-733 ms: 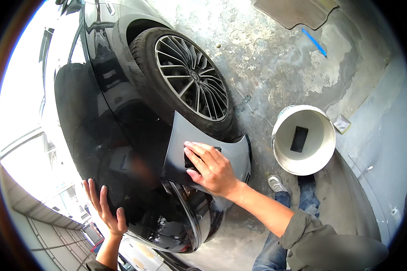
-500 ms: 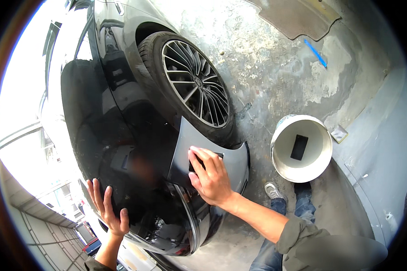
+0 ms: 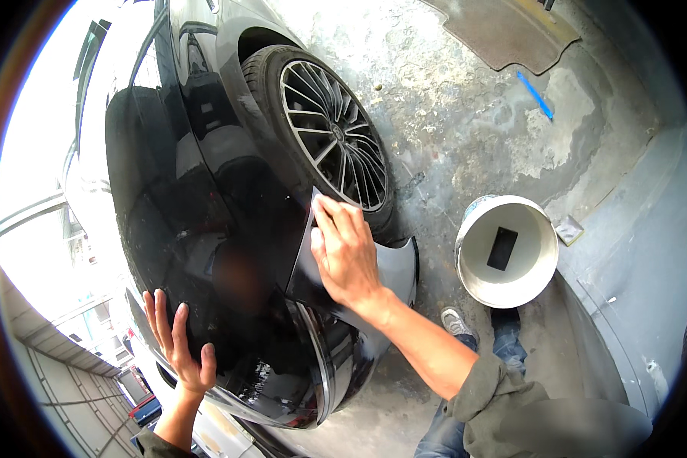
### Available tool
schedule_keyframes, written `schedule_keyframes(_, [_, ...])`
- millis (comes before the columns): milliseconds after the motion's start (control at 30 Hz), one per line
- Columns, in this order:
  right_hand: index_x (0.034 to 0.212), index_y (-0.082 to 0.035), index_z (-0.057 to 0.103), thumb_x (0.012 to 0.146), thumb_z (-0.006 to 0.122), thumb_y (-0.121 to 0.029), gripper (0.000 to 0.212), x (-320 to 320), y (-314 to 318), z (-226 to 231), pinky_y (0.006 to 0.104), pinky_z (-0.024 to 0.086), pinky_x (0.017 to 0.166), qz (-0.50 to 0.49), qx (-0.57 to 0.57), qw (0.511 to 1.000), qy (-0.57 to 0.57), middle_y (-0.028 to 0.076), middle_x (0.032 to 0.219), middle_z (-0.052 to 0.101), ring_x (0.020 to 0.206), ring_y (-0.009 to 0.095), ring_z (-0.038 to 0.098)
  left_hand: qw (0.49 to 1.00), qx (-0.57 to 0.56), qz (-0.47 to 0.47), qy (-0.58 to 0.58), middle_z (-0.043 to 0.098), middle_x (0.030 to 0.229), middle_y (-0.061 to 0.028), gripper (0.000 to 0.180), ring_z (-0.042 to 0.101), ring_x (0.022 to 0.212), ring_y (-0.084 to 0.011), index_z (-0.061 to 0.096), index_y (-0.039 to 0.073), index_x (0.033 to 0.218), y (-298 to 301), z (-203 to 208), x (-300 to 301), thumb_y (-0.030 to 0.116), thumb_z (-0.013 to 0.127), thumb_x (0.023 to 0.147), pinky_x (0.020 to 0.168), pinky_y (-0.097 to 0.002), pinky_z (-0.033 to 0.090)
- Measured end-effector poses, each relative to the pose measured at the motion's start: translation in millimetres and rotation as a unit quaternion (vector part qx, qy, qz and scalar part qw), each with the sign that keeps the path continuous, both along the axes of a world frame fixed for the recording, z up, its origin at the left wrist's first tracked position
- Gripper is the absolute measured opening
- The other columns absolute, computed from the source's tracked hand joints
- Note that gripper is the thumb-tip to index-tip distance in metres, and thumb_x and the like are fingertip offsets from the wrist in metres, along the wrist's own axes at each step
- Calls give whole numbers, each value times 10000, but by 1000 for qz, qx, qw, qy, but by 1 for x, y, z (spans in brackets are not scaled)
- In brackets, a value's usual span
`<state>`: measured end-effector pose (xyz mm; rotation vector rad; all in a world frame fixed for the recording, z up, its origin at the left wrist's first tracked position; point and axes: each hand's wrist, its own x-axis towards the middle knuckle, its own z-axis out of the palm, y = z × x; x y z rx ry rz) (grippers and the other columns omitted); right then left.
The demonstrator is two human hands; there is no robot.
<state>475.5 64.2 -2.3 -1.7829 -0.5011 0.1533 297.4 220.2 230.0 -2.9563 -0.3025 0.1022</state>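
My right hand [image 3: 345, 256] presses down on the grey, matt corner [image 3: 395, 267] of a black car's bumper, just below the wheel [image 3: 336, 130]. Its fingers lie close together and bent, the thumb tucked in on the near side. Black sandpaper seen under this hand earlier is now covered by it. Fingers spread, my left hand [image 3: 179, 347] rests with nothing in it on the glossy black body panel [image 3: 229, 320], near the panel's left edge.
A white bucket [image 3: 466, 259] on the floor at right holds a black rectangular piece [image 3: 502, 248]. Beside it lies a small pale pad [image 3: 569, 230]. Farther off are a blue strip [image 3: 535, 96] and a brown mat [image 3: 504, 34]. A shoe [image 3: 456, 322] stands below the bucket.
My right hand has slid up and slightly left along the grey bumper corner, toward its tip by the wheel. The left hand stays on the panel, almost in the same place.
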Motion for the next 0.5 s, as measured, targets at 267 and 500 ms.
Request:
schedule_keyframes(267, [1276,46,641,933,610,-141,392,-4,5,8,421,478,933,-22,-13,1000,9,97,1335,610,1155,276,558,1000,-3,1,-1,335,1620,-285,633,205,1534,-518,541,66,1456,-1,1,-1,408,547,922,1229,-646,132])
schedule_keyframes(500, [1253,6,681,950,614,-156,350,6,14,-12,417,485,922,-32,-21,999,-1,65,1308,644,1142,268,573,1000,-4,0,-1,339,1620,-278,642,207,1535,-512,532,75,1470,-1,1,0,418,548,928,1234,-642,123])
